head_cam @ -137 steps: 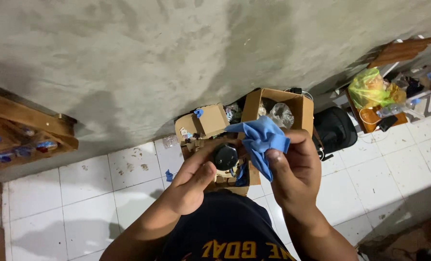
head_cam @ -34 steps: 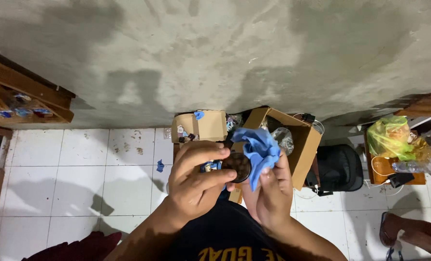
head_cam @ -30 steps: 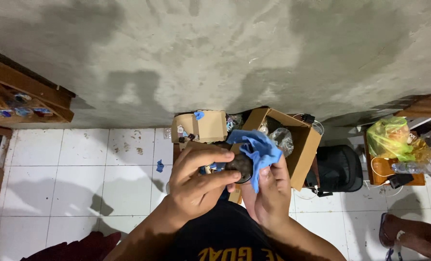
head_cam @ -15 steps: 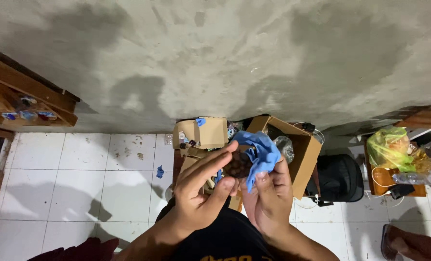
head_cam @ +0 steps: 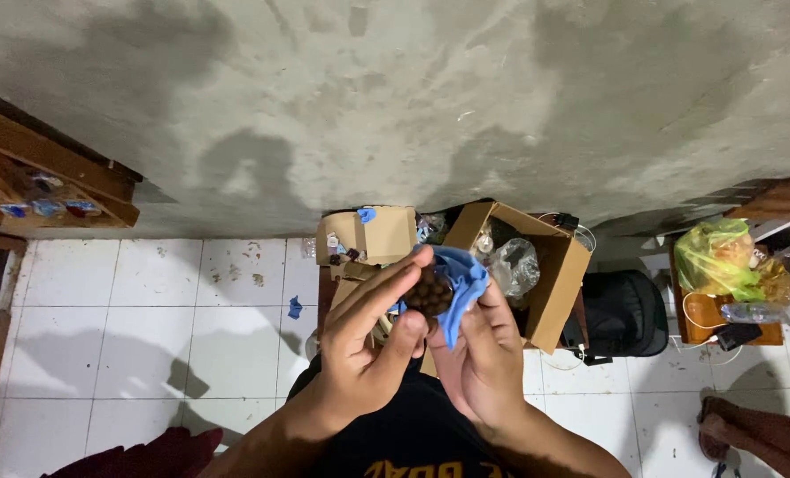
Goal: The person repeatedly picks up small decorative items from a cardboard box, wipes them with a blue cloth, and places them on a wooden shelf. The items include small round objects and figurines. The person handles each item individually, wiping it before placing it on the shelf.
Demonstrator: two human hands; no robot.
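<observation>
My left hand (head_cam: 364, 350) and my right hand (head_cam: 475, 358) are raised together in front of my chest. Between them sits a small dark round object (head_cam: 429, 296) with a bumpy surface. A blue cloth (head_cam: 460, 281) wraps around its right side, pressed by my right thumb and fingers. My left fingers stretch over the object's left side and top. Most of the object is hidden by fingers and cloth.
Below lie white floor tiles (head_cam: 147, 336) against a grey concrete wall (head_cam: 395, 97). An open cardboard box (head_cam: 559, 274) holds a clear plastic bag; a smaller box (head_cam: 377, 235) sits left of it. A black bag (head_cam: 625, 314), a yellow-green plastic bag (head_cam: 723, 261) and a wooden shelf (head_cam: 50, 181) stand around. Another person's foot (head_cam: 749, 429) shows at the lower right.
The view has tilted down slightly. My hands have stayed together; the left fingers have straightened over the dark object and the cloth has shifted against it.
</observation>
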